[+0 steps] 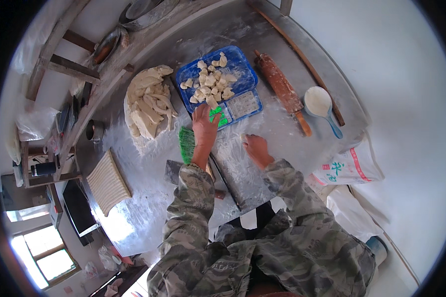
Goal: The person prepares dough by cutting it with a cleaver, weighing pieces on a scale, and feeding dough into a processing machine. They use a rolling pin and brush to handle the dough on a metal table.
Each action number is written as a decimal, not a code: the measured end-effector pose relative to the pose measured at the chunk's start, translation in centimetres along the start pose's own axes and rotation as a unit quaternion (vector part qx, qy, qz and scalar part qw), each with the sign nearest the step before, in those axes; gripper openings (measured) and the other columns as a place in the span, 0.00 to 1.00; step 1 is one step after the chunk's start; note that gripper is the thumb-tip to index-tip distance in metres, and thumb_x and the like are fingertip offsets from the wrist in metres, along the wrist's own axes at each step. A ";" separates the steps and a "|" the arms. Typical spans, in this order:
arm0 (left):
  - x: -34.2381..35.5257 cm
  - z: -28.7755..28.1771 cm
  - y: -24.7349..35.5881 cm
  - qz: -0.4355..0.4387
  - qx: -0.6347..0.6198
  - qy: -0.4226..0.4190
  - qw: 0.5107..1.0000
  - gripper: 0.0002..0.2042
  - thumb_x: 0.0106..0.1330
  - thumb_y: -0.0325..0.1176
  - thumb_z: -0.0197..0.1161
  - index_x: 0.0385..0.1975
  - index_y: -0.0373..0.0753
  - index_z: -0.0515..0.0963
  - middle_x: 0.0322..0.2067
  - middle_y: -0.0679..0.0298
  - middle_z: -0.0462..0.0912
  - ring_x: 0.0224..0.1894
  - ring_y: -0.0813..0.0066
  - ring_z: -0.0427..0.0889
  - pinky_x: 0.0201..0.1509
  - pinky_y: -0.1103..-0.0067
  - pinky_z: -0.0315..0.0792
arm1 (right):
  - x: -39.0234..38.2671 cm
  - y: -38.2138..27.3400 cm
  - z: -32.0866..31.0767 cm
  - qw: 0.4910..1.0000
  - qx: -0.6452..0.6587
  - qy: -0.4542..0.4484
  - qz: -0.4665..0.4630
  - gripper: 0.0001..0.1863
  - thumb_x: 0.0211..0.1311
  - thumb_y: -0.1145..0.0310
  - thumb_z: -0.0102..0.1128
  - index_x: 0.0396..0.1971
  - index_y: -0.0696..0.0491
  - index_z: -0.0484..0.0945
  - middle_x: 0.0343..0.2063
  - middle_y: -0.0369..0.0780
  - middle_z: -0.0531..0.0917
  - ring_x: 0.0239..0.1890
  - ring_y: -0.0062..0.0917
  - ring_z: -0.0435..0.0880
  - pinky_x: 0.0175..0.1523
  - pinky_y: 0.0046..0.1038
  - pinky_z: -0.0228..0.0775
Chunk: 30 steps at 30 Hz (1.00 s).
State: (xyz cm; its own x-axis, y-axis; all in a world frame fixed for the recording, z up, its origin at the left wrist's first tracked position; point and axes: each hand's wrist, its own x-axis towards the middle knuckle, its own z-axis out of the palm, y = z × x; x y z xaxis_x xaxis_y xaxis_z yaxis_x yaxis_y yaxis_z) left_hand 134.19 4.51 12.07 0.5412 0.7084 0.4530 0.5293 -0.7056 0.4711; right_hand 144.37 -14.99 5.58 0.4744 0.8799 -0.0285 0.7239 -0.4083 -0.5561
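My left hand [204, 127] has its fingers closed on a dough piece [211, 101] at the near edge of a blue tray [248, 79] holding several dough lumps. The tray sits on a digital scale [243, 105] with a lit green part. My right hand [254, 147] is curled low over the floury steel table [297, 153], a small pale bit at its fingertips, too small to name. A large mass of dough [148, 104] lies left of the tray. Beside my left hand are a green brush [187, 144] and a long dark rod [225, 180].
A wooden rolling pin [277, 79], thin wooden stick [300, 44] and blue scoop of flour [318, 103] lie rightward. A ridged dough sheet [109, 184] lies left, near wooden shelving [74, 69]. A white sack [359, 163] stands beside the table's right edge.
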 end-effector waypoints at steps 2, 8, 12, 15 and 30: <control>0.1 -0.2 0.0 0.026 0.017 -0.045 0.999 0.22 0.56 0.35 0.71 0.51 0.40 0.78 0.53 0.59 0.77 0.54 0.53 0.77 0.55 0.61 0.72 | 1.3 0.2 1.2 0.999 -0.027 -0.006 -0.030 0.07 0.57 0.67 0.60 0.31 0.54 0.78 0.28 0.45 0.82 0.33 0.43 0.83 0.37 0.46 0.74; 2.0 -0.6 -1.5 0.037 0.075 -0.017 0.996 0.12 0.57 0.35 0.69 0.41 0.45 0.80 0.35 0.63 0.81 0.40 0.58 0.82 0.41 0.63 0.74 | 3.6 -0.2 4.0 0.990 -0.078 -0.021 -0.117 0.04 0.51 0.71 0.59 0.21 0.53 0.80 0.24 0.46 0.83 0.30 0.43 0.84 0.34 0.47 0.73; 3.7 1.3 -1.6 0.033 0.066 -0.005 0.997 0.10 0.59 0.35 0.67 0.39 0.43 0.81 0.34 0.62 0.82 0.38 0.57 0.82 0.41 0.63 0.75 | 3.6 2.2 3.0 0.999 0.008 0.024 -0.037 0.05 0.53 0.70 0.59 0.24 0.55 0.80 0.24 0.47 0.83 0.29 0.45 0.83 0.34 0.44 0.72; 4.3 0.8 -1.5 0.014 0.055 0.004 0.998 0.08 0.60 0.34 0.66 0.38 0.43 0.81 0.33 0.62 0.82 0.37 0.57 0.82 0.40 0.63 0.75 | 5.8 0.5 -0.3 0.991 0.110 0.079 0.008 0.06 0.55 0.69 0.59 0.27 0.55 0.81 0.25 0.48 0.83 0.30 0.47 0.82 0.34 0.43 0.72; -5.8 -9.2 -7.8 -0.145 -0.011 0.043 0.988 0.11 0.60 0.30 0.64 0.41 0.38 0.82 0.43 0.58 0.83 0.45 0.54 0.82 0.49 0.65 0.76 | 2.9 -1.5 -1.2 0.962 0.257 0.094 0.004 0.15 0.61 0.65 0.59 0.41 0.60 0.83 0.25 0.48 0.84 0.27 0.37 0.84 0.34 0.32 0.72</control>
State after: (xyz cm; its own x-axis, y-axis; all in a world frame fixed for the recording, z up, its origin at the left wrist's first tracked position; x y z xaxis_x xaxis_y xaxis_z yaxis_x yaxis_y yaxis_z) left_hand 120.92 6.01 12.69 0.3106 0.8800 0.3592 0.6390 -0.4731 0.6065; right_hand 145.30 -12.16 7.34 0.5964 0.7977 0.0895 0.3991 -0.1979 -0.8953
